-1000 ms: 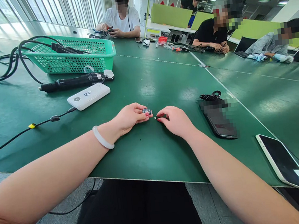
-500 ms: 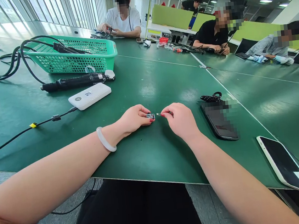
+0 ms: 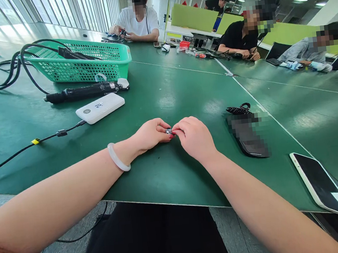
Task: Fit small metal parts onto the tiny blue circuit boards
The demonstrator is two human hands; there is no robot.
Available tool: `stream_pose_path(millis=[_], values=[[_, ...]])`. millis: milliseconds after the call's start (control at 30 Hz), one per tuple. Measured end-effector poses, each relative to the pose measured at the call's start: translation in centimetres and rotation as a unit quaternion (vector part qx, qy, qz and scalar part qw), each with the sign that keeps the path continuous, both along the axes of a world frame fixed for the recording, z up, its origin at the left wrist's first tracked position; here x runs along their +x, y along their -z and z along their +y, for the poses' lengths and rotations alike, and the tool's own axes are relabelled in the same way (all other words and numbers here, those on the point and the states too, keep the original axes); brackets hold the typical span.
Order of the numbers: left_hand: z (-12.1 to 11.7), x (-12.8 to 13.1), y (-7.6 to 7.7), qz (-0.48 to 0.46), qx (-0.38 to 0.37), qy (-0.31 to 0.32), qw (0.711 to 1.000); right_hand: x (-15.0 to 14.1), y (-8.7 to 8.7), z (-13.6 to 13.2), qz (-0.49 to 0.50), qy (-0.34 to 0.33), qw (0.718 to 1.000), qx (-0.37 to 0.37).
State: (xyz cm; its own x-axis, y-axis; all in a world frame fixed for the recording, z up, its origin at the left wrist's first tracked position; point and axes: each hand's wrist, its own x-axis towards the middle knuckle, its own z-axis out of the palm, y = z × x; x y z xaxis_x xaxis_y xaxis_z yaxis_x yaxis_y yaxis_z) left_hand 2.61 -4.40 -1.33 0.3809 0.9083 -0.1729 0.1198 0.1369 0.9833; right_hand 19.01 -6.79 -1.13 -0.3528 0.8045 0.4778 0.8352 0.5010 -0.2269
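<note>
Broadly, a green tabletop point(image 3: 168, 179) spreads across the view, with a person in a white shirt point(image 3: 138, 25) seated at its far side. A light green perforated basket point(image 3: 102, 71) stands at the back left, black cable looping over its rim. Just in front lies a black electric screwdriver point(image 3: 83, 92). The left hand point(image 3: 150, 135) and right hand point(image 3: 197, 137) meet near the table's front edge. At the far right lies 1 white-cased smartphone point(image 3: 316, 175); 1 white power bank point(image 3: 100, 108) rests before the screwdriver, a cable plugged in. A white bangle point(image 3: 118, 158) circles the left wrist. Smallest is the circuit board point(image 3: 168, 131) between the hands: left fingertips pinch it, while the right thumb and forefinger press together at its right side; I cannot tell what they grip.
</note>
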Motion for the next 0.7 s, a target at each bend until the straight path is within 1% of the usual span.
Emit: stream_pose_path(millis=[233, 500, 567, 700], values=[[-0.12, -0.05, -0.07, -0.006, -0.007, 0.000, 1.000, -0.01, 0.07, -0.09, -0.003, 0.005, 1.000, 0.002], [-0.12, 0.04, -0.22, -0.032, -0.030, -0.008, 0.999, 0.29, -0.13, -0.22, 0.028, 0.004, 1.000, 0.009], [-0.16, 0.09, -0.30, -0.051, -0.041, -0.015, 0.998, 0.50, -0.16, -0.27, 0.047, 0.008, 0.999, 0.001], [-0.17, 0.11, -0.41, -0.074, -0.046, -0.020, 0.996, 0.78, -0.02, -0.28, 0.062, 0.016, 0.997, -0.038]])
